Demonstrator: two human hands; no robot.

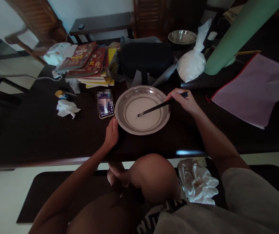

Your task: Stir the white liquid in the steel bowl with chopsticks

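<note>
A round metal pan (127,99) with a pale white batter (143,113) in it sits on the dark table (32,130) in front of me. My right hand (184,100) grips a pair of dark chopsticks (161,105) whose tips rest in the batter near the pan's middle. My left hand (111,132) rests on the table against the pan's near left rim, fingers curled, holding nothing. A phone (106,104) with a lit screen lies just left of the pan.
Behind the pan stand a dark bag (145,58), a book stack (90,63), a tied white plastic bag (193,61), a metal bowl (182,36) and a green roll (239,34). A pink folder (253,87) lies at right. Crumpled tissue (66,108) and a small jar (61,94) lie at left.
</note>
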